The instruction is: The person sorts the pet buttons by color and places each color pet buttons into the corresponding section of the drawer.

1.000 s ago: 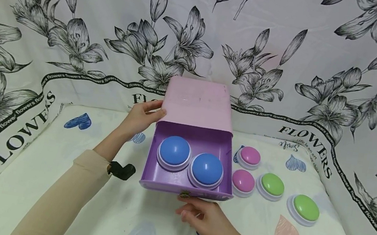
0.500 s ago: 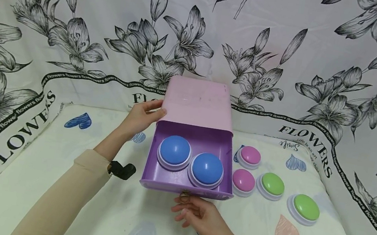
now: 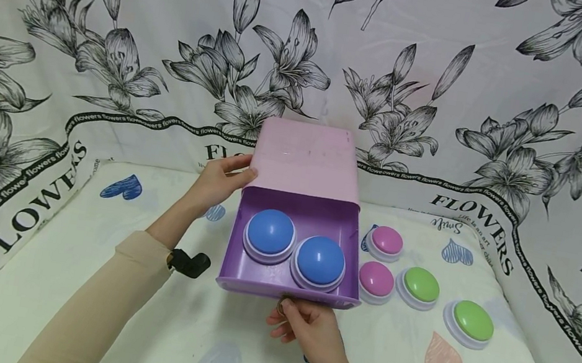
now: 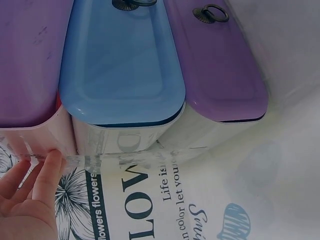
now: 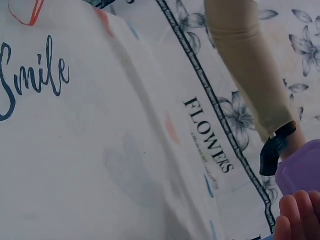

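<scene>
A pink cabinet [image 3: 305, 158] stands with its purple drawer [image 3: 277, 276] pulled out toward me. Inside the drawer sit two blue domed push buttons, the left one [image 3: 270, 232] a little farther back than the right one [image 3: 321, 261]. My left hand [image 3: 220, 180] rests against the cabinet's left side; its fingers look fairly straight in the left wrist view. Thumb and forefinger of my right hand [image 3: 317, 339] pinch the small ring pull [image 3: 281, 307] on the drawer's front. Much of that ring is hidden. The right wrist view catches only several fingertips [image 5: 299, 212] by the purple drawer.
Right of the drawer lie two pink push buttons [image 3: 377, 279] and two green ones [image 3: 473, 320] on the white cloth [image 3: 166, 338]. Below the pulled-out drawer, a blue drawer [image 4: 122, 65] and another purple drawer [image 4: 220, 60] are closed. A flower-printed curtain [image 3: 190, 22] hangs behind.
My right thumb has come up to the ring pull, and the hand now pinches it where before the fingers were loose beneath it. The left hand and drawer have not visibly moved.
</scene>
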### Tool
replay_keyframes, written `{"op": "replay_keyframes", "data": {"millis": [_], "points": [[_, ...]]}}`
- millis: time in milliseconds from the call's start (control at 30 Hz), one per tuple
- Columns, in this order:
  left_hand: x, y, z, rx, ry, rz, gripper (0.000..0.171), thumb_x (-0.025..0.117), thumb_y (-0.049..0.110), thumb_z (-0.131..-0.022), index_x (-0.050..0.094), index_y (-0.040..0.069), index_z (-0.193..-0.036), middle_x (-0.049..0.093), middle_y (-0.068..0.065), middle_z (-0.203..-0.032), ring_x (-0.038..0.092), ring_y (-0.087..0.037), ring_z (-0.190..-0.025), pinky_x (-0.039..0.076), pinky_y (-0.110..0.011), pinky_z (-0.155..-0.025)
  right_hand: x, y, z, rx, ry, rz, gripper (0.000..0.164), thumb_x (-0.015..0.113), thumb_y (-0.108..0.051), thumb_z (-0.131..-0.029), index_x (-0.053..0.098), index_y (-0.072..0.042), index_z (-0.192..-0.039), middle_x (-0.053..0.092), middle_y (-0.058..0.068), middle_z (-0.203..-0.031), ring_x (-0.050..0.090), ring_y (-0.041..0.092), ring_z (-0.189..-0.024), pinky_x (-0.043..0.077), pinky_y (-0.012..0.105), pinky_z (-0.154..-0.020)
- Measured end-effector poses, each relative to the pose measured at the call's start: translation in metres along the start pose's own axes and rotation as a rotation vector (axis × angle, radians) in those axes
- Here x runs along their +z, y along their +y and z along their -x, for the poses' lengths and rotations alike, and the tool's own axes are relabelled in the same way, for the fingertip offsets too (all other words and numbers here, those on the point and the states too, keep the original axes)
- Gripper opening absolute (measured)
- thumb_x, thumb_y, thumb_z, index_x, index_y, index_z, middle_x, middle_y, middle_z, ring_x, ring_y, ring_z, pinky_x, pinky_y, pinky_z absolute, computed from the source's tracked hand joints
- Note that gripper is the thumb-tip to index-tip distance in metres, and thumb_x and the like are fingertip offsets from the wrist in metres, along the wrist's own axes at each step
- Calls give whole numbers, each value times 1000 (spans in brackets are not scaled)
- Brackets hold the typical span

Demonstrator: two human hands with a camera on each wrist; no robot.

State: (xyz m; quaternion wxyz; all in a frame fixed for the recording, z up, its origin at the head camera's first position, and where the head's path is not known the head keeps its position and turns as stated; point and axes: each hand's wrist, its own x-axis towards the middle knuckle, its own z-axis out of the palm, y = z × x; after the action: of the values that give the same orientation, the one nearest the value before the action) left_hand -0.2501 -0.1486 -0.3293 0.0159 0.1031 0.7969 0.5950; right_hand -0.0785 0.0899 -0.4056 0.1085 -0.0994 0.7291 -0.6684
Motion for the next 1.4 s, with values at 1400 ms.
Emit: {"op": "replay_keyframes", "data": {"millis": [1400], "points": [[0,1,0,5,5,-5,58,58,34,-90,40,11,-140,39,-9,-143,44,-27,-127,41,-39,-103,6,-24,-15,-44,127,7,26,51,-15,-95,69,0,-84,66,15,-63,66,17,-54,57,32,-52]]}}
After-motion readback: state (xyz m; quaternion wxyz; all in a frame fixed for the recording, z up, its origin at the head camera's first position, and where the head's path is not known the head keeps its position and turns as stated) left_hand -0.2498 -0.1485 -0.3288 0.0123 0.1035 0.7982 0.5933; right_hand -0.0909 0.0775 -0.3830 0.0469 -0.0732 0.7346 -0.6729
